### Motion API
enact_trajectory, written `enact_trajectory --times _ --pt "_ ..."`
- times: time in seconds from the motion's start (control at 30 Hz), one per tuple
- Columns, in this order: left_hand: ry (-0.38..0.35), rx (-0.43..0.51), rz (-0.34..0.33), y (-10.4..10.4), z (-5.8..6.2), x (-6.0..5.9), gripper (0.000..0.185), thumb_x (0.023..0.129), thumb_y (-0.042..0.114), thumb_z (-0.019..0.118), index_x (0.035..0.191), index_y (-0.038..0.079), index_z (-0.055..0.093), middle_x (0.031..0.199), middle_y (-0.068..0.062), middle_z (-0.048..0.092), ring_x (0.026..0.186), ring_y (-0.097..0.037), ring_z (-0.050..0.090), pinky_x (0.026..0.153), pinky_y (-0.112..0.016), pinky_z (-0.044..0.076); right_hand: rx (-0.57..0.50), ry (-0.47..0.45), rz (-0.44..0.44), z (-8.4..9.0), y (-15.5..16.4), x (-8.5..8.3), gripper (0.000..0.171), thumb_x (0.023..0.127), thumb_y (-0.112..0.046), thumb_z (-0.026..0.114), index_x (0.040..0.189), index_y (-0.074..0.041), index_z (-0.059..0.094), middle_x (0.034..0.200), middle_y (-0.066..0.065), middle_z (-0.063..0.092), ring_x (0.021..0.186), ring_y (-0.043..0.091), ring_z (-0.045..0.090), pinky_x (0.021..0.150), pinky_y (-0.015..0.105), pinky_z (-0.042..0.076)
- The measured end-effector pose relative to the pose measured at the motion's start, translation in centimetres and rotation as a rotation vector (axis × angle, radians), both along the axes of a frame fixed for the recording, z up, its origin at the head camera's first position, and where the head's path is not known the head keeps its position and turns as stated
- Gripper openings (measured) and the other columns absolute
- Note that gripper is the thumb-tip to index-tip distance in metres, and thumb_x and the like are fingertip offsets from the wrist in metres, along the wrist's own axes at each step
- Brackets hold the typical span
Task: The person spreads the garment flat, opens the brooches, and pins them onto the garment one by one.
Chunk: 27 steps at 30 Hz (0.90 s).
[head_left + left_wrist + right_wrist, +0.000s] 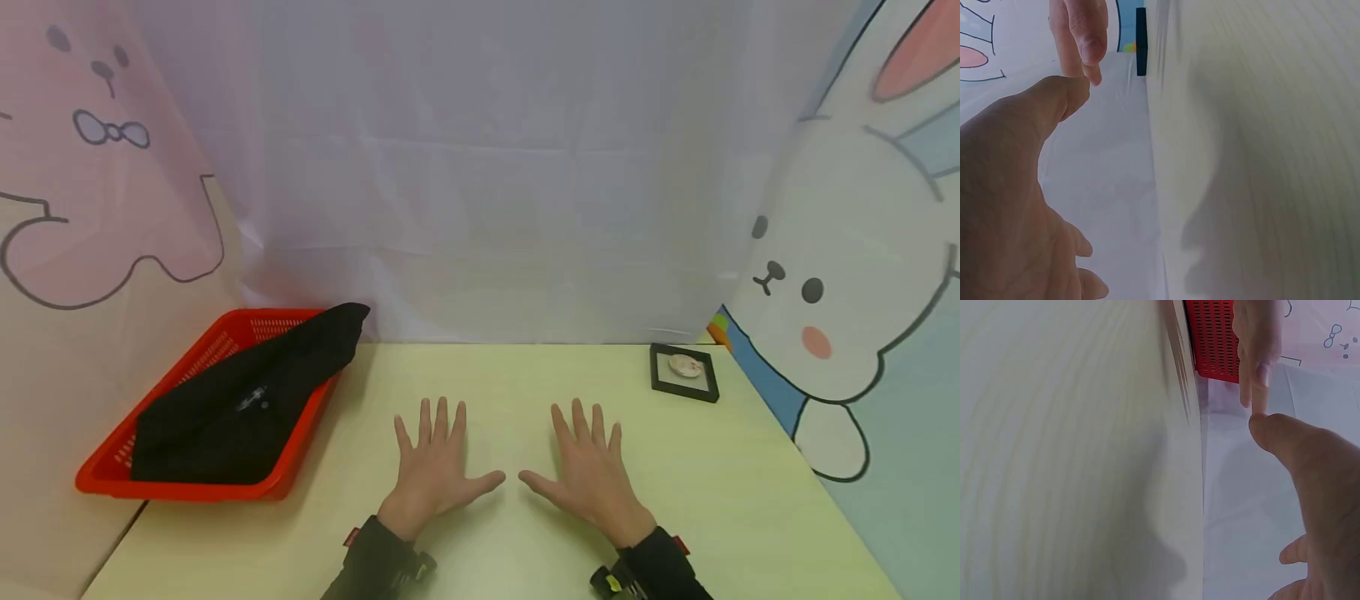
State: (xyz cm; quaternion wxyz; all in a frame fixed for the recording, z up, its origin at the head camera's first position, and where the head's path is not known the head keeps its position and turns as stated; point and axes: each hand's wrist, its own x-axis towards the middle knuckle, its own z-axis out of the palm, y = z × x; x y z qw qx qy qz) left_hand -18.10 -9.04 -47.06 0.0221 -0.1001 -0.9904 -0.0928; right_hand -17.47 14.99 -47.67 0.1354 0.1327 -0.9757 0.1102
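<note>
Both hands lie flat, palms down, on the pale yellow-green table, fingers spread and straight. My left hand sits left of centre, my right hand just right of it, thumbs pointing toward each other with a small gap between. Neither holds anything. In the left wrist view the left hand fills the lower left, with the other hand's fingers above. The right wrist view shows the right hand at the right and the table on the left.
A red plastic basket holding a black cloth sits at the table's left edge, also seen as a red basket. A small black-framed square box stands at the back right. Curtains with cartoon figures surround the table.
</note>
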Motion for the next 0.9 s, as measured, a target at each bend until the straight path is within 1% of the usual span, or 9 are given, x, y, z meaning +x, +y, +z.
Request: enact_trajectory --times 0.07,0.17,0.3,0.47,0.6,0.7,0.8,0.9 --pt "0.01 0.013 -0.007 0.0 0.0 0.0 0.116 0.07 0.089 0.045 0.156 0.017 0.014 0.161 -0.016 0.011 0.149 -0.039 -0.003 0.108 -0.07 -0.01 0.002 0.003 -0.007 -0.1 0.0 0.0 0.107 0.074 -0.083 0.051 0.151 -0.011 0.033 0.154 0.025 0.029 0.14 0.053 0.022 0.103 0.075 0.019" --pt "-0.002 0.035 -0.01 0.0 -0.1 0.2 0.116 0.07 0.089 0.046 0.156 0.017 0.014 0.161 -0.016 0.012 0.148 -0.041 0.001 0.108 -0.071 -0.007 -0.003 -0.007 -0.016 -0.1 0.1 0.1 0.107 0.073 -0.083 0.052 0.151 -0.011 0.034 0.154 0.025 0.03 0.141 0.053 0.021 0.104 0.075 0.019" --pt "-0.024 0.028 0.012 -0.1 -0.2 0.5 0.117 0.07 0.09 0.044 0.157 0.019 0.012 0.161 -0.015 0.013 0.148 -0.042 0.004 0.109 -0.071 -0.003 -0.02 -0.033 -0.006 -0.1 -0.1 0.5 0.107 0.073 -0.083 0.052 0.151 -0.012 0.033 0.154 0.024 0.029 0.141 0.053 0.02 0.104 0.075 0.017" --pt "-0.014 0.021 0.007 -0.2 -0.4 0.6 0.116 0.071 0.089 0.045 0.156 0.018 0.013 0.161 -0.016 0.013 0.148 -0.04 0.001 0.109 -0.07 -0.003 -0.015 -0.019 0.006 0.0 -0.3 0.8 0.107 0.074 -0.083 0.052 0.151 -0.011 0.033 0.154 0.024 0.03 0.141 0.052 0.02 0.104 0.074 0.019" --pt "-0.014 0.03 -0.006 -0.2 -0.2 0.7 0.114 0.072 0.087 0.047 0.156 0.017 0.015 0.161 -0.016 0.013 0.149 -0.04 0.0 0.109 -0.07 -0.003 -0.017 -0.01 0.017 -0.1 -0.2 0.8 0.107 0.074 -0.082 0.052 0.151 -0.011 0.033 0.153 0.025 0.03 0.142 0.052 0.019 0.104 0.074 0.019" --pt "-0.018 0.04 -0.029 -0.3 -0.1 0.7 0.114 0.072 0.086 0.048 0.156 0.016 0.016 0.161 -0.016 0.014 0.149 -0.04 -0.001 0.109 -0.071 -0.004 -0.019 0.002 0.021 -0.3 -0.1 0.8 0.107 0.074 -0.082 0.052 0.151 -0.011 0.033 0.153 0.025 0.03 0.141 0.052 0.02 0.104 0.074 0.019" --pt "-0.028 0.042 -0.055 -0.4 -0.6 0.7 0.115 0.071 0.087 0.048 0.156 0.016 0.015 0.161 -0.017 0.013 0.149 -0.04 0.0 0.108 -0.072 -0.005 -0.011 0.018 0.025 -0.6 -0.1 0.8 0.106 0.074 -0.082 0.052 0.15 -0.011 0.034 0.153 0.025 0.032 0.14 0.052 0.022 0.104 0.074 0.021" --pt "-0.032 0.035 -0.064 -0.7 -1.0 0.8 0.116 0.071 0.088 0.046 0.156 0.015 0.015 0.161 -0.017 0.014 0.148 -0.041 0.001 0.107 -0.073 -0.005 -0.004 0.019 0.03 -0.8 -0.2 0.9 0.106 0.074 -0.083 0.052 0.149 -0.01 0.036 0.152 0.025 0.034 0.139 0.052 0.026 0.103 0.074 0.022"
